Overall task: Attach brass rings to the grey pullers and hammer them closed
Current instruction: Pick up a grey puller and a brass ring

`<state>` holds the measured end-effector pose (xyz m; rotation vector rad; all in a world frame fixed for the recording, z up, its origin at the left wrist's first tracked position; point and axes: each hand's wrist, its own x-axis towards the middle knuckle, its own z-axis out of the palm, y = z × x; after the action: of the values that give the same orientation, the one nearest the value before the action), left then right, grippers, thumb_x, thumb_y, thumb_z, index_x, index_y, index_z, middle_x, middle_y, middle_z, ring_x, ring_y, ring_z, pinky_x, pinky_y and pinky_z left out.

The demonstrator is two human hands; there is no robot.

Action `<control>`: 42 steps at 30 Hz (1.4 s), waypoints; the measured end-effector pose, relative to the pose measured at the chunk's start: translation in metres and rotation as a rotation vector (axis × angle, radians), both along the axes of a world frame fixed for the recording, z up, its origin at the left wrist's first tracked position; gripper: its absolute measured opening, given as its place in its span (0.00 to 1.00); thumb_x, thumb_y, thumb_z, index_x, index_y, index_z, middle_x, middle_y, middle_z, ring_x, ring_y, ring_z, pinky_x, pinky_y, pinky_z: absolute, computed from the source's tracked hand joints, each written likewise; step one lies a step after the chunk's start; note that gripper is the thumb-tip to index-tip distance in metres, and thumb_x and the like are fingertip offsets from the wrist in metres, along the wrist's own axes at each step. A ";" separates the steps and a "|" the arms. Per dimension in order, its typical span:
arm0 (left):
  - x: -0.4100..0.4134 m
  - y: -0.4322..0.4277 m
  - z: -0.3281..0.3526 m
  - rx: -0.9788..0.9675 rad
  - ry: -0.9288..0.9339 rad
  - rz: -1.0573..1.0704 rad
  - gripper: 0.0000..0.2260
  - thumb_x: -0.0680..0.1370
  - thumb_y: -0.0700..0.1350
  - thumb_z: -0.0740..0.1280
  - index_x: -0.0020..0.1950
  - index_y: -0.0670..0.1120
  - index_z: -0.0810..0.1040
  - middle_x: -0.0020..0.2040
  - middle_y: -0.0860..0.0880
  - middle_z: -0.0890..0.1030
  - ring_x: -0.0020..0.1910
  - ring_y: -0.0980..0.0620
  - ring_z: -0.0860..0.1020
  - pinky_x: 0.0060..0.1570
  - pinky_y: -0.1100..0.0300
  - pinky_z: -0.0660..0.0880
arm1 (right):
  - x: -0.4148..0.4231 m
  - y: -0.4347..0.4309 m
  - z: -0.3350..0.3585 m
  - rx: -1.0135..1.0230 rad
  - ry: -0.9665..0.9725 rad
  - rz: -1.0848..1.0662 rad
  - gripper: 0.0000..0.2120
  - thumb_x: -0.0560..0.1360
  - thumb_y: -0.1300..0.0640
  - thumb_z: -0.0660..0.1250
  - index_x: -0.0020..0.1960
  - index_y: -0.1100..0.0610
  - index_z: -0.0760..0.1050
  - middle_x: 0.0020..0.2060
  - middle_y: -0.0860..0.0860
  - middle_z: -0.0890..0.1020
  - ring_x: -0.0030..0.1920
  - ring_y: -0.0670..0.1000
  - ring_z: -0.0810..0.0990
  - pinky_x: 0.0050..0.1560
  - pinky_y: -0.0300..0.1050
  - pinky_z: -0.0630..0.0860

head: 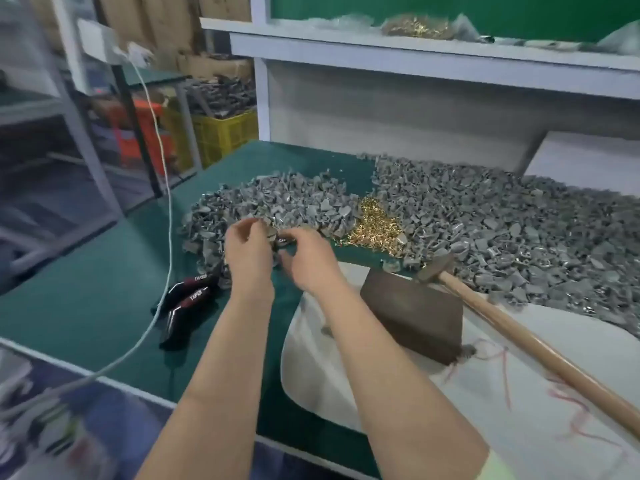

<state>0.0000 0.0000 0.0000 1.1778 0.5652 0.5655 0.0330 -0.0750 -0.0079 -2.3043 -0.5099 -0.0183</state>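
A large heap of grey pullers covers the back of the green bench, with a smaller heap to the left. A small pile of brass rings lies between them. My left hand and my right hand meet in front of the left heap, fingers curled, pinching one small grey puller between them. Motion blur hides whether a ring is on it. A hammer with a wooden handle rests its head on a dark metal block, untouched.
The block sits on a white cloth at the bench's front right. Black pliers lie to the left, beside a white cable that crosses the green mat. A white shelf above holds more brass rings. Crates stand beyond the bench's left edge.
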 end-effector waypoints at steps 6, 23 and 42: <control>0.006 0.025 -0.008 0.465 0.116 0.166 0.12 0.78 0.41 0.61 0.61 0.43 0.74 0.57 0.48 0.76 0.55 0.53 0.73 0.55 0.61 0.67 | 0.017 0.046 -0.023 -0.566 -0.008 0.264 0.35 0.77 0.50 0.60 0.77 0.48 0.45 0.77 0.54 0.43 0.76 0.60 0.39 0.73 0.63 0.43; 0.057 0.000 -0.028 0.929 0.411 -0.194 0.17 0.81 0.43 0.54 0.68 0.45 0.71 0.68 0.44 0.72 0.68 0.43 0.68 0.70 0.45 0.59 | 0.054 -0.018 0.014 -0.358 -0.085 -0.177 0.10 0.77 0.59 0.60 0.55 0.53 0.78 0.53 0.53 0.81 0.53 0.55 0.78 0.56 0.49 0.74; 0.000 -0.118 0.018 0.820 -0.142 -0.878 0.07 0.76 0.40 0.69 0.53 0.44 0.78 0.46 0.48 0.83 0.47 0.53 0.82 0.55 0.57 0.77 | -0.047 -0.201 0.035 0.369 0.125 -0.291 0.09 0.75 0.55 0.68 0.36 0.54 0.78 0.26 0.44 0.80 0.28 0.39 0.77 0.32 0.33 0.73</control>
<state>0.0001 -0.1181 0.0180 1.9647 -0.3819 0.0880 -0.0135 -0.2757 0.0273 -1.9821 -0.0927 -0.1009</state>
